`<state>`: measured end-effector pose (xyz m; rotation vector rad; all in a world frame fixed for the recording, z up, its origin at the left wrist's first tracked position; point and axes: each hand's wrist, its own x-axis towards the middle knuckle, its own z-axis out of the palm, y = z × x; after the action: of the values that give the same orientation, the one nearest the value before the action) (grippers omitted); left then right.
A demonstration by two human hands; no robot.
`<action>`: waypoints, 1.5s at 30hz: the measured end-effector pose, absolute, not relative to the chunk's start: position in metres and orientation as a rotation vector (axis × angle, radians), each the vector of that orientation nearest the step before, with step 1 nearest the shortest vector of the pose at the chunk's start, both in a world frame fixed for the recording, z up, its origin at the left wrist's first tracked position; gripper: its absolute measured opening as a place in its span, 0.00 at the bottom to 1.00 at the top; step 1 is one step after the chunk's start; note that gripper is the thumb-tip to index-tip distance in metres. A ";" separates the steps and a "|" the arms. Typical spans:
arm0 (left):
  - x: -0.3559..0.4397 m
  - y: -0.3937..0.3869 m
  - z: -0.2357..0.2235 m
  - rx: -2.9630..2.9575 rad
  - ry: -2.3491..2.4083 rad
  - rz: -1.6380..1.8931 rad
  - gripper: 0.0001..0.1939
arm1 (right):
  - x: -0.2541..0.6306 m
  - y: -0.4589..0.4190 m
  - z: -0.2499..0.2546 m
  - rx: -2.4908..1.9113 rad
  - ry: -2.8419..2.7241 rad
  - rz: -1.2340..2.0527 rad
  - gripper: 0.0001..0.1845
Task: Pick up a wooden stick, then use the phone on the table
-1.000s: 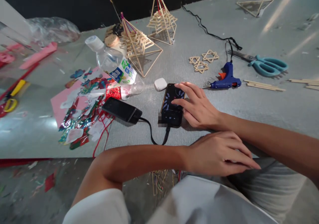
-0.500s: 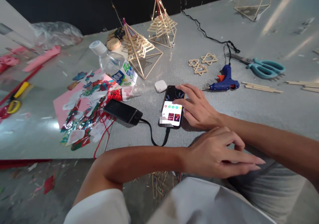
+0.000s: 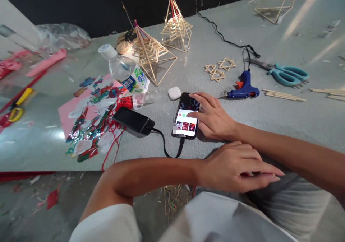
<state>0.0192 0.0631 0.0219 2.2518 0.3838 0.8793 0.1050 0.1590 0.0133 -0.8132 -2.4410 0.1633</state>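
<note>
Two fingers of your right hand (image 3: 217, 119) lie apart over the phone (image 3: 183, 120), set flat likely for tapping; whether your left hand (image 3: 234, 166) grips anything, cannot tell.

Person's right hand (image 3: 214, 118) at phone (image 3: 184, 107), fingers (image 3: 198, 115) over its lit screen (image 3: 185, 121); black cable (image 3: 164, 143) runs from phone to dark rectangular device (image 3: 130, 119). Left hand (image 3: 234, 166) beside right forearm (image 3: 275, 138). Blue glue gun (image 3: 244, 87) near teal-handled scissors (image 3: 287, 75)
</note>
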 end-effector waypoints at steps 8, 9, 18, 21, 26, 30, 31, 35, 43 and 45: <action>0.021 0.062 0.022 2.227 0.421 0.822 0.11 | 0.106 0.159 0.013 -0.851 -2.399 0.167 0.23; 0.021 0.062 0.023 2.212 0.418 0.829 0.11 | 0.106 0.159 0.014 -0.855 -2.396 0.173 0.23; 0.021 0.061 0.023 2.150 0.379 0.943 0.13 | 0.107 0.161 0.013 -0.849 -2.377 0.133 0.24; 0.021 0.061 0.022 2.152 0.403 0.881 0.12 | 0.108 0.161 0.013 -0.868 -2.375 0.156 0.24; 0.020 0.062 0.022 2.153 0.402 0.823 0.14 | 0.110 0.159 0.016 -0.699 -2.437 0.184 0.24; 0.020 0.062 0.022 2.145 0.377 0.869 0.16 | 0.111 0.159 0.016 -0.678 -2.468 0.162 0.23; 0.020 0.062 0.022 2.143 0.377 0.886 0.16 | 0.110 0.159 0.016 -0.730 -2.442 0.147 0.23; 0.020 0.062 0.023 2.156 0.387 0.891 0.13 | 0.109 0.159 0.014 -0.856 -2.387 0.142 0.23; 0.020 0.062 0.028 2.174 0.389 0.895 0.12 | 0.108 0.158 0.014 -0.838 -2.397 0.123 0.22; 0.020 0.062 0.027 2.183 0.408 0.855 0.11 | 0.108 0.159 0.013 -0.837 -2.379 0.115 0.22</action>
<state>0.0204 0.0620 0.0273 2.1830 0.4077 0.8547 0.1078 0.1590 0.0129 -0.8373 -2.3791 0.1155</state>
